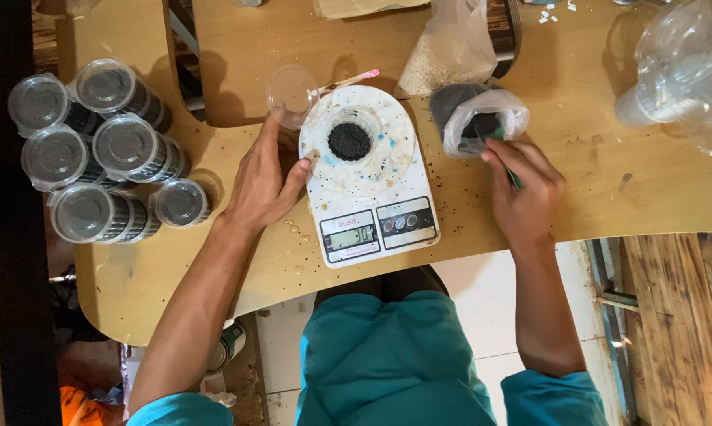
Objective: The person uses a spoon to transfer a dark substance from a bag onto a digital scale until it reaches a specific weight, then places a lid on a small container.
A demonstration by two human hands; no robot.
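Clearly the white kitchen scale [369, 177] sits at the middle of the wooden worktop [577, 150], square to the person, so both hands can work around it and its small screen faces them. On its round platform stands a small clear cup [349, 140] holding dark granules, the thing being weighed. Just right of the scale lies an open plastic bag [482, 118] of the same dark material, close enough for a short carry from bag to cup. The right hand [525, 189] is closed in a pinch round a thin green-handled scoop [507, 162], whose tip reaches into the bag's mouth; the bowl of the tool is hidden inside. The left hand [265, 181] lies flat and spread on the worktop, thumb touching the scale's left edge, seemingly to steady it; it grips nothing. Just above its fingertips is a clear lid [290, 91] with a pale stick [348, 80] resting across toward the scale. Well off to the left, a cluster of filled, lidded cups [103, 150] lies on its sides, kept apart from the weighing spot
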